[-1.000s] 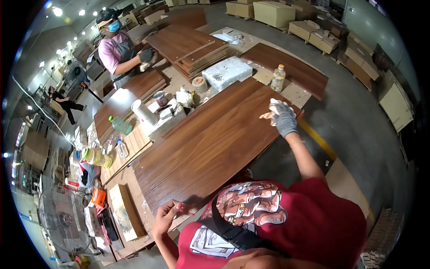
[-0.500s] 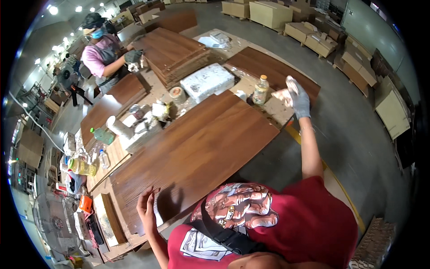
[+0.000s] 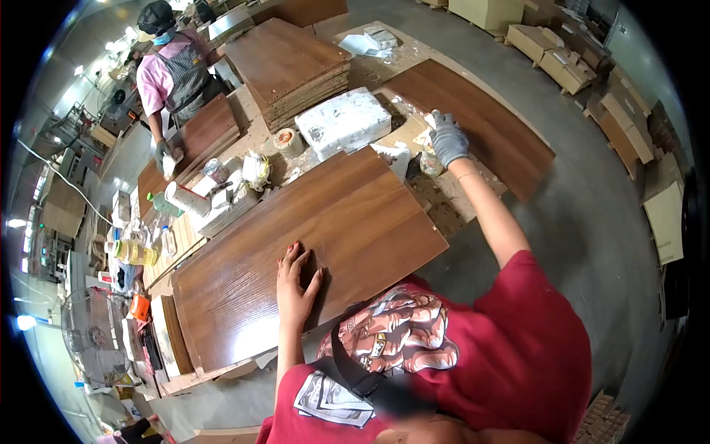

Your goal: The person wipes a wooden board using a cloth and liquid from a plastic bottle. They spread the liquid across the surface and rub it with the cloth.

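Observation:
A wood-grain brown panel lies slantwise before me on the workbench. My bare left hand rests on its near part, fingers spread. Farther right, my right hand, in a grey glove, is closed with a pale cloth showing at its fingers. A clear bottle stands right under that hand; its top is hidden, so I cannot tell whether the glove grips it too. Just beyond lies another brown panel. Left of the glove sits a white-wrapped block.
A stack of panels stands at the back. On the left are a tape-like roll, a white cup and a yellow-liquid jug. A co-worker works across the bench. A fan stands lower left; cartons line the right.
My right hand has moved left from above the right panel to the bottle. My left hand has shifted from the near edge onto the panel. The co-worker's gloved hand has lowered to a panel.

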Tool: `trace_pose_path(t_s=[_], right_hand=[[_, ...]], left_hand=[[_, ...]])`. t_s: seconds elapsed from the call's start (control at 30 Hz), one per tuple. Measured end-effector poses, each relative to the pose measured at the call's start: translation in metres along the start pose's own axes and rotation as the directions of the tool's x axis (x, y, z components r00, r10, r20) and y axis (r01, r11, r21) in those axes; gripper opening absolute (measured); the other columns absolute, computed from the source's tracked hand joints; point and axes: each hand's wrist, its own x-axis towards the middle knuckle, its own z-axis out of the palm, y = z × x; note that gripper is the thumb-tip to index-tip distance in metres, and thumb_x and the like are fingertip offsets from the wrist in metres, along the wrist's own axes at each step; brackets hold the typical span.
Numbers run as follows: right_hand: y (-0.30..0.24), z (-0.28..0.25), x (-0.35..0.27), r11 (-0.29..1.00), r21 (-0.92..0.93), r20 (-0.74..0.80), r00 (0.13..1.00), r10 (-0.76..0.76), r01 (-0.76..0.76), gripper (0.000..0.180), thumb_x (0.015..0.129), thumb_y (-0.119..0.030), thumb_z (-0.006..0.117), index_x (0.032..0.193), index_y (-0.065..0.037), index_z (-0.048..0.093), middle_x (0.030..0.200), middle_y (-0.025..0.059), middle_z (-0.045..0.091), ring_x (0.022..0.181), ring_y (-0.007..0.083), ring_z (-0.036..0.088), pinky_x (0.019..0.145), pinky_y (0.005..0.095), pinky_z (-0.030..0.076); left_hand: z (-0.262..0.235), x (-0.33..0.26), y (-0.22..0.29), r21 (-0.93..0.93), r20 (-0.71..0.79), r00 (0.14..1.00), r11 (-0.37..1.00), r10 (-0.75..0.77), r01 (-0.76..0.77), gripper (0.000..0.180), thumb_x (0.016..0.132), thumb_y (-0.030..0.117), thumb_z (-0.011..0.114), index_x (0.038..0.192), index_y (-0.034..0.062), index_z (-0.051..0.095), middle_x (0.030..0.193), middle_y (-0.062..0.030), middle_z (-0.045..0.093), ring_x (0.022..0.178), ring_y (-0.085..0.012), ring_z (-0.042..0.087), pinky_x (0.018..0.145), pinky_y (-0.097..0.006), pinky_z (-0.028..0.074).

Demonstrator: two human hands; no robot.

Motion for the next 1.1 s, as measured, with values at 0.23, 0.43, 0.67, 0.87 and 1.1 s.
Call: trace_pose_path(t_s=[0.23, 0.43, 0.67, 0.87, 1.1], right_hand=[[0.003, -0.009, 0.006, 0.993, -0.118, 0.034, 0.999, -0.026, 0.03, 0.059, 0.09, -0.027, 0.072, 0.143, -0.012, 0.049, 0.139, 0.0206, 0.053, 0.123, 0.0415, 0.058, 0.1, 0.0518, 0.052], [0.007, 0.008, 0.009, 0.997, -0.073, 0.079, 0.996, -0.03, 0.036, 0.052, 0.09, -0.028, 0.071, 0.134, -0.005, 0.052, 0.143, 0.024, 0.051, 0.121, 0.0427, 0.06, 0.098, 0.0496, 0.054], [0.079, 0.011, 0.046, 0.956, 0.027, -0.2, 0.939, -0.28, 0.291, 0.041, 0.092, -0.031, 0.068, 0.122, -0.005, 0.059, 0.119, 0.0216, 0.06, 0.102, 0.0398, 0.065, 0.092, 0.0471, 0.053], [0.071, -0.067, 0.002, 0.712, 0.611, -0.461, 0.887, -0.035, 0.346, 0.045, 0.099, -0.034, 0.063, 0.134, -0.006, 0.058, 0.119, 0.011, 0.063, 0.114, 0.025, 0.063, 0.094, 0.0348, 0.053], [0.009, -0.08, -0.053, -0.426, 0.905, 0.082, 0.973, 0.217, 0.019, 0.047, 0.101, -0.03, 0.061, 0.14, -0.005, 0.053, 0.129, 0.0116, 0.062, 0.119, 0.0231, 0.061, 0.099, 0.0339, 0.052]], left_hand=[[-0.003, 0.002, -0.003, 0.005, 0.015, 1.0, 1.0, -0.016, 0.016, 0.048, 0.09, 0.025, 0.072, 0.133, 0.0037, 0.063, 0.152, -0.0166, 0.052, 0.144, -0.036, 0.044, 0.124, -0.047, 0.026], [-0.006, 0.002, -0.005, 0.005, 0.0, 1.0, 1.0, -0.024, 0.024, 0.047, 0.091, 0.028, 0.071, 0.132, 0.0045, 0.064, 0.15, -0.0149, 0.053, 0.144, -0.0336, 0.044, 0.124, -0.047, 0.026], [-0.007, 0.01, -0.005, 0.009, -0.008, 0.998, 0.998, 0.065, -0.065, 0.048, 0.092, 0.031, 0.07, 0.132, 0.0053, 0.063, 0.151, -0.0137, 0.052, 0.143, -0.0331, 0.044, 0.124, -0.047, 0.028], [-0.011, -0.003, -0.01, 0.045, -0.013, 0.999, 0.998, 0.034, -0.033, 0.053, 0.092, 0.032, 0.07, 0.136, 0.0043, 0.06, 0.153, -0.0157, 0.049, 0.144, -0.0342, 0.042, 0.124, -0.046, 0.027], [-0.012, -0.006, -0.012, 0.084, -0.015, 0.999, 0.996, 0.043, -0.042, 0.061, 0.095, 0.039, 0.067, 0.143, 0.0047, 0.054, 0.154, -0.0153, 0.047, 0.145, -0.0337, 0.041, 0.124, -0.046, 0.026]])
